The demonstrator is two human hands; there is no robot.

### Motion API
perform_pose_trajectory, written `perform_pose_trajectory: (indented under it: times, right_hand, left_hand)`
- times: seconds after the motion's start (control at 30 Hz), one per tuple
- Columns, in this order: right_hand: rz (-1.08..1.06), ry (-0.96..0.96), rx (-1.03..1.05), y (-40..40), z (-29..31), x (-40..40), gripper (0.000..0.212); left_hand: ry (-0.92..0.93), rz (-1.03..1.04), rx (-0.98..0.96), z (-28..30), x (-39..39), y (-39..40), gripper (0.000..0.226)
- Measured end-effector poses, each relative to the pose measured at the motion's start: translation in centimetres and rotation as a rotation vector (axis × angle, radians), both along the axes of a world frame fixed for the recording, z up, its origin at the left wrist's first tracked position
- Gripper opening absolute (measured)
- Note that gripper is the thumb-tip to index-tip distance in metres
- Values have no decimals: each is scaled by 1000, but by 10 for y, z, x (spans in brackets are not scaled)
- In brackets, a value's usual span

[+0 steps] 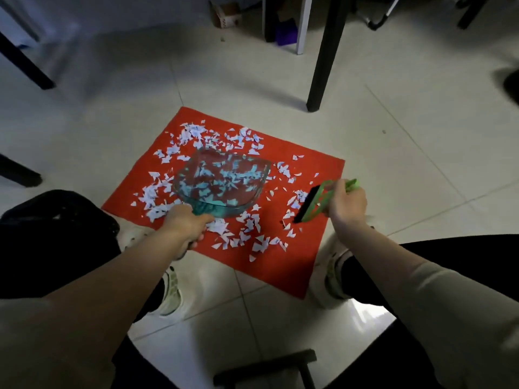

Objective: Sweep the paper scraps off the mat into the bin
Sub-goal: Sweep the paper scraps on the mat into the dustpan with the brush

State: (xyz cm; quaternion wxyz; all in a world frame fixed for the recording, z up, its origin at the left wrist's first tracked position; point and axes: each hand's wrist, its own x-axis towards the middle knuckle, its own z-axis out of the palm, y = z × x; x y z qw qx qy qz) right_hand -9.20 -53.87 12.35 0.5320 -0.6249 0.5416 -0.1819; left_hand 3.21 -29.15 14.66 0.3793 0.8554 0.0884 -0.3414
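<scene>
**Scraps largely unswept; dustpan and brush in hand over the mat**

Nearest the camera are the person's two forearms, reaching down between the knees toward the floor. The left hand (186, 227) has its fingers curled round the handle of a clear teal dustpan (222, 182), which is held over the middle of the red mat (303, 265); whether its front lip touches the mat cannot be told. The right hand (346, 204) grips the green handle of a small brush (309, 204), fingers wrapped round it, its dark bristle edge down at the mat's right side.

White paper scraps (252, 237) lie scattered across most of the mat, thickest at the far left and near edge. Those seen through the clear pan may lie in it or beneath it. No bin is identifiable in view.

Recommendation: set the pan's lip flat against the mat, facing the brush, and hold it firm. Draw short, low strokes from the right edge toward the lip. The scraps look light, so quick flicks would likely scatter them onto the tiled floor (393, 153).
</scene>
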Motion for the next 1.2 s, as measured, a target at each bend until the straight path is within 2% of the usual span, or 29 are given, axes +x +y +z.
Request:
perform_pose_trajectory:
  times: [0.2, 0.6, 1.07, 1.2]
  right_hand:
    - [218, 264, -1, 6, -54, -7, 27]
    - [433, 493, -96, 17, -93, -11, 25]
    - [490, 564, -108, 35, -118, 6, 28]
    - [487, 499, -97, 36, -119, 7, 28]
  left_hand:
    - [62, 81, -25, -27, -7, 1, 19]
    - [102, 202, -24, -52, -7, 4, 13]
    - [119, 214, -6, -58, -4, 1, 12]
    - [122, 211, 6, -58, -4, 3, 12]
